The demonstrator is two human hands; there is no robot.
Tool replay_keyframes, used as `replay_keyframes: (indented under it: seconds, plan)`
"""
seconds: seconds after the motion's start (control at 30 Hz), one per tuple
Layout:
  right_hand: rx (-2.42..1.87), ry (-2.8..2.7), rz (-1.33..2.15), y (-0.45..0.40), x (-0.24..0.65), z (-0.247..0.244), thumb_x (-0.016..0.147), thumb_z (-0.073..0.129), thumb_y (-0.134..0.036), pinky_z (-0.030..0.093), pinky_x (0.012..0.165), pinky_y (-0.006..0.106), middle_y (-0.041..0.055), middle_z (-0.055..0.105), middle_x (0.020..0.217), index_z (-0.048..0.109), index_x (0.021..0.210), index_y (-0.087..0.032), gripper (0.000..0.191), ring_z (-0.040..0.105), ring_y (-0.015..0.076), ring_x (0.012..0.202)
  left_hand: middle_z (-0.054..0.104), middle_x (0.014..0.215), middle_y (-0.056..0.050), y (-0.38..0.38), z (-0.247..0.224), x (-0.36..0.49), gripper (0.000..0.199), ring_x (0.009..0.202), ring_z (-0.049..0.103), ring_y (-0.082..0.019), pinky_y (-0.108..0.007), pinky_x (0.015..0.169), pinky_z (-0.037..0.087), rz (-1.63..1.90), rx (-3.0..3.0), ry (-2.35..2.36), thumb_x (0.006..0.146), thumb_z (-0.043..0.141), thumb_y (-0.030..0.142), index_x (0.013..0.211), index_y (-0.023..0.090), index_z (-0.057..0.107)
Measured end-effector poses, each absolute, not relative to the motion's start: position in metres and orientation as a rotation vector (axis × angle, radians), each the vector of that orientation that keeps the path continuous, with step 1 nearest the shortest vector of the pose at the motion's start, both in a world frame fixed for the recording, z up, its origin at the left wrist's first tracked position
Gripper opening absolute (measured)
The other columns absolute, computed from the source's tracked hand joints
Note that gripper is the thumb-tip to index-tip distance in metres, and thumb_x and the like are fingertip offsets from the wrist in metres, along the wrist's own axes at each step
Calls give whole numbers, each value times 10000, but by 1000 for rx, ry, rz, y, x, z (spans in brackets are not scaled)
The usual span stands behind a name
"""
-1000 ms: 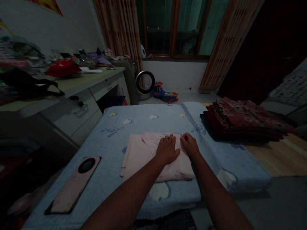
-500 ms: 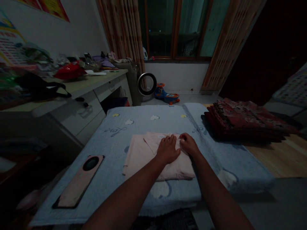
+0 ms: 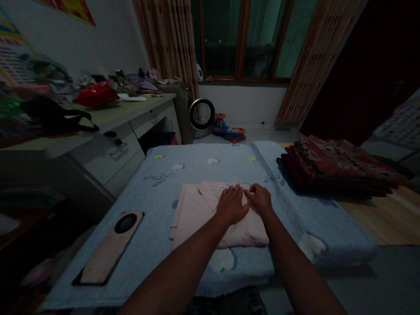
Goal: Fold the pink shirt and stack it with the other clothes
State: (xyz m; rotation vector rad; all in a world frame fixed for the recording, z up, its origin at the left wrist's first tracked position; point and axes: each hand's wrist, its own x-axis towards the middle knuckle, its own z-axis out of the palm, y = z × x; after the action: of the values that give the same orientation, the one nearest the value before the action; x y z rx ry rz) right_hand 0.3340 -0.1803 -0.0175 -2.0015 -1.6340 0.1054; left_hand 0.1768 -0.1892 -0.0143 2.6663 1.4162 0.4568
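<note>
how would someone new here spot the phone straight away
Find the blue blanket spread in front of the person. The phone lies on its near left part, left of the folded pink shirt. Unlike the shirt, it is long, with a round black disc.

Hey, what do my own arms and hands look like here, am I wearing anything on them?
Your forearms are bare, with no sleeve, watch or bracelet in view. The left hand and right hand are ungloved; I see no rings, though the picture is dim. Dark, patterned cloth at the bottom edge may be your clothing.
</note>
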Motion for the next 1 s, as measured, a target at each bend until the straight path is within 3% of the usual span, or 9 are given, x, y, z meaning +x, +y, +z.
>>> replay_keyframes:
  seconds: [0.1,0.17,0.27,0.37,0.53,0.67,0.83,1.0]
  plan:
    - [-2029,-1638,90,-178,336,-22,762,557,-231,344,715,285,36,665,793,597,774,-207,48,549,185,759,375,1539,-113,-189,-14,177,652,1374,346,-305,-473,1121,276,470,2649,1403,901,440,517,1444,157,406]
    - [-2006,-1626,89,-177,339,-25,730,533,-166,361,734,283,44,676,832,608,800,-200,107,557,182,776,388,1531,-116,-190,-12,176,630,1367,354,-314,-482,1113,289,487,2641,1385,897,469,512,1420,162,436]
    - [-1947,-1602,154,-173,346,-25,742,511,-164,395,748,277,47,682,844,621,816,-193,136,578,180,790,457,1484,-96,-189,-4,171,484,1327,408,-306,-471,1089,327,541,2625,1308,914,484,467,1311,196,545]
    - [-1922,-1598,202,-165,348,-14,769,509,-193,427,776,282,49,690,873,643,823,-192,144,601,184,827,534,1418,-43,-182,10,159,329,1284,466,-233,-414,1079,346,664,2531,1265,960,435,358,1216,246,608]
    - [-1835,-1762,329,-142,324,13,794,491,-151,438,913,290,55,709,1084,689,1020,-204,305,623,189,1014,558,1395,-48,-150,27,128,345,1308,450,-194,-392,1107,288,782,2400,1492,934,444,194,1245,238,588]
    - [-1865,-1821,377,-133,294,14,790,493,-108,413,990,311,66,680,1209,672,1158,-215,423,584,210,1147,589,1353,-75,-131,22,115,356,1281,480,-222,-409,1080,296,580,2425,1567,916,479,218,1257,210,581]
    - [-1756,-1800,296,-140,291,-8,777,472,-92,416,977,328,105,684,1143,677,1118,-167,404,591,210,1092,652,1167,-56,-131,7,116,283,1121,563,-233,-407,1011,334,526,2502,1566,908,552,317,1173,244,618]
    - [-1525,-1768,293,-145,301,-10,745,481,-137,426,932,336,80,671,1041,662,1062,-176,367,580,204,1000,627,1103,-28,-138,3,117,260,1081,544,-206,-370,982,334,688,2500,1566,881,623,274,1139,266,586]
